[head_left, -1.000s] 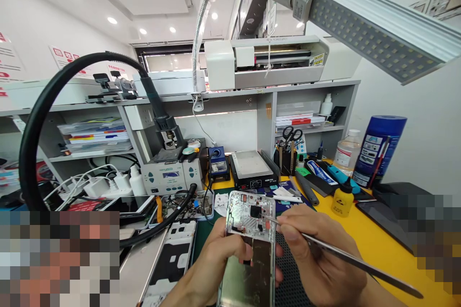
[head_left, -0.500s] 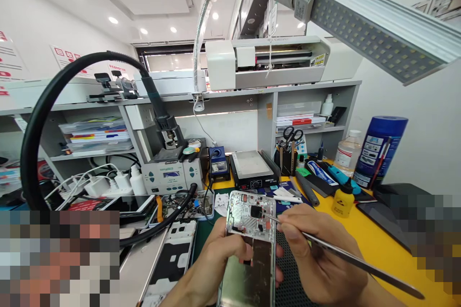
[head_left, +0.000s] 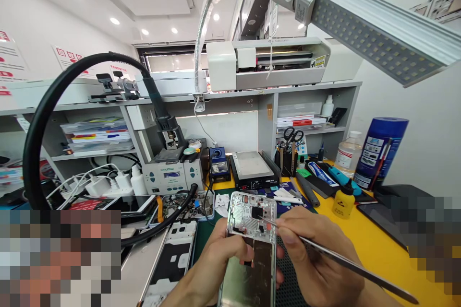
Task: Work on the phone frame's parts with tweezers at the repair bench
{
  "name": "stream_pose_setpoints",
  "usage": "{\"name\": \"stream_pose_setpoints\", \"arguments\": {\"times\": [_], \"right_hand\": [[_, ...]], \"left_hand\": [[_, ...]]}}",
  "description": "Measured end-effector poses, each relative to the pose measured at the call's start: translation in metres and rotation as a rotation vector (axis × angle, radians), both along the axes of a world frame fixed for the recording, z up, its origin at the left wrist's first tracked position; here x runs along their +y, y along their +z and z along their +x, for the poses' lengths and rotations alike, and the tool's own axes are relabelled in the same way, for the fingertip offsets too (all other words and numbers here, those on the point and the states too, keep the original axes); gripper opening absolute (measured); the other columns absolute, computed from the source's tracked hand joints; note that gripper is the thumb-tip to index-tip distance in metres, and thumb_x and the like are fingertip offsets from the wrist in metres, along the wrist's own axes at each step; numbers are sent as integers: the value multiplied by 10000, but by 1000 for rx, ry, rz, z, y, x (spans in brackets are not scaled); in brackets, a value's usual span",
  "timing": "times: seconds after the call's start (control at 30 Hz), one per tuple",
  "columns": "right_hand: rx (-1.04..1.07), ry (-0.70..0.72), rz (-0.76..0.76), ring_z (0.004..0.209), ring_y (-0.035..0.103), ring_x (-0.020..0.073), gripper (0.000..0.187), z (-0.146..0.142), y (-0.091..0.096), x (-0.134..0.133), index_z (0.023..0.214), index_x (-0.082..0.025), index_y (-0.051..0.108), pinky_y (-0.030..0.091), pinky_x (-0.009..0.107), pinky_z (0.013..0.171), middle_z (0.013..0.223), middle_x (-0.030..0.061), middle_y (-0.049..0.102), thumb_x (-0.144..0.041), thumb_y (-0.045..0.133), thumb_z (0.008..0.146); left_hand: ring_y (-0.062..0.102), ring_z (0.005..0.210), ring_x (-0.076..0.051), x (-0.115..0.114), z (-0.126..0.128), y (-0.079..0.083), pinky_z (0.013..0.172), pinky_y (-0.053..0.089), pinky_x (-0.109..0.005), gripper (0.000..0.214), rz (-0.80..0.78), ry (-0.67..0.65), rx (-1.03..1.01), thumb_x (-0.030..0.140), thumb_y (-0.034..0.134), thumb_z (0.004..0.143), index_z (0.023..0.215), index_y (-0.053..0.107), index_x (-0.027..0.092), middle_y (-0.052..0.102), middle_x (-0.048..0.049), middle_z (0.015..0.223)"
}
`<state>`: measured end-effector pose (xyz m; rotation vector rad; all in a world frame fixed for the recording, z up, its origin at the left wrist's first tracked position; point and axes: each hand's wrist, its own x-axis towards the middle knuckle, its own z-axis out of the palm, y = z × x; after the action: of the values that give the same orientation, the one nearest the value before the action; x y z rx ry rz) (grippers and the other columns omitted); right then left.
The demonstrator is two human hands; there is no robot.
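Note:
An opened phone frame (head_left: 261,268), silvery with a bare metal lower bay and a black square near its top, is tilted up in the middle of the view. My left hand (head_left: 219,259) grips it from the left, thumb across the front and fingertips showing at the right edge. Metal tweezers (head_left: 345,261) are pinched in my right hand (head_left: 320,254). Their thin tip lies at the lower edge of the black square; whether it touches is too small to tell.
Behind the phone stand a hot-air station (head_left: 173,176) and a heating plate (head_left: 254,165). A black hose (head_left: 30,144) arches at left. At right are a yellow bottle (head_left: 343,200) and a blue can (head_left: 383,151). Another phone shell (head_left: 175,254) lies left. An LED lamp (head_left: 378,29) hangs overhead.
The tweezers' tip has shifted slightly down and left, to the black square's lower edge, and their rear end has moved left. My left hand keeps its hold on the phone frame.

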<state>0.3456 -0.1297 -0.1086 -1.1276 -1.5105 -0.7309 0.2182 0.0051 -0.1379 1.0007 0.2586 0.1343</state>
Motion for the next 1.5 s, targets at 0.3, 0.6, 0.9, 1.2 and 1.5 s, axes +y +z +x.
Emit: {"name": "stream_pose_setpoints", "arguments": {"times": [0.3, 0.6, 0.9, 1.2, 1.5], "right_hand": [[10, 22, -24, 662, 716, 193, 297, 1, -6, 0, 1035, -167, 651, 579, 281, 595, 731, 45, 714, 11, 536, 827], [5, 12, -24, 703, 721, 187, 286, 1, -7, 0, 1018, -157, 650, 569, 271, 615, 747, 51, 715, 21, 538, 823], [-22, 1, -23, 709, 727, 200, 279, 3, -6, 1, 1025, -156, 649, 586, 281, 618, 763, 58, 725, 12, 544, 828], [-34, -7, -16, 692, 724, 179, 272, 3, -6, -1, 1005, -150, 651, 582, 266, 633, 746, 50, 726, 14, 540, 819], [-36, -19, -10, 730, 721, 172, 270, 3, -7, -1, 1008, -149, 648, 576, 259, 664, 762, 48, 723, 19, 535, 828]], "left_hand": [[722, 643, -302, -2, 3, 8, 616, 521, -411, 391, -17, 39, 15, 130, 582, 609, 984, 490, 196, 778, -131, 733], [731, 658, -310, -3, 5, 7, 640, 527, -428, 388, -16, 5, -14, 131, 567, 587, 969, 526, 180, 780, -128, 732], [732, 664, -298, -2, 2, 8, 647, 516, -403, 378, -20, 15, 10, 126, 573, 598, 967, 521, 185, 772, -107, 737], [736, 658, -307, -1, 3, 3, 629, 533, -414, 390, -41, 26, 13, 107, 586, 592, 956, 480, 199, 769, -101, 756], [740, 670, -320, 3, 3, -1, 620, 530, -415, 356, -37, 9, 2, 120, 576, 632, 968, 487, 200, 765, -107, 749]]}}
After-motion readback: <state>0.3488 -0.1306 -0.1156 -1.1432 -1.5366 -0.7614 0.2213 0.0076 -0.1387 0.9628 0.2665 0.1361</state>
